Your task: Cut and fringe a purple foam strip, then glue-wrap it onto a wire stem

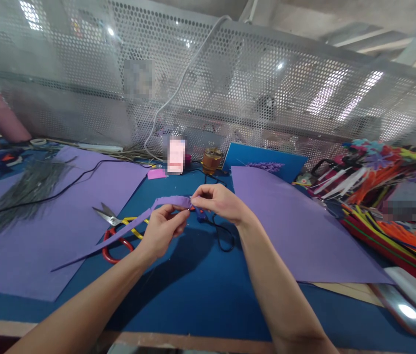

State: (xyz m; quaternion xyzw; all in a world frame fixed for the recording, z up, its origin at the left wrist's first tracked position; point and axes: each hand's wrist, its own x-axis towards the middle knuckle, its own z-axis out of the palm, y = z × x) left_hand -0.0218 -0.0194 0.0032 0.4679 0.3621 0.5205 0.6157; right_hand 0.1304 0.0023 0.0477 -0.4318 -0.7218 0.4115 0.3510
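A long thin strip of purple paper [134, 224] stretches from my fingers down to the left, over the scissors. My left hand [164, 228] pinches it close to its upper end. Just right of that, my right hand [217, 201] grips the tip between thumb and fingertips. The two hands nearly meet above the blue table. Beneath the strip lie scissors [114, 222] with red handles, blades open. A yellow-handled tool [130, 221] lies partly under the strip. Behind my fingers a blue tool with a cord [201, 215] is partly hidden.
Purple sheets lie left [119, 184] and right [304, 231]. A dark bundle of thin stems [31, 189] rests on the left sheets, crossed by a black cable [82, 177]. Colourful pipe cleaners [396, 236] crowd the right. A perforated metal screen [208, 73] stands behind an amber jar [212, 161].
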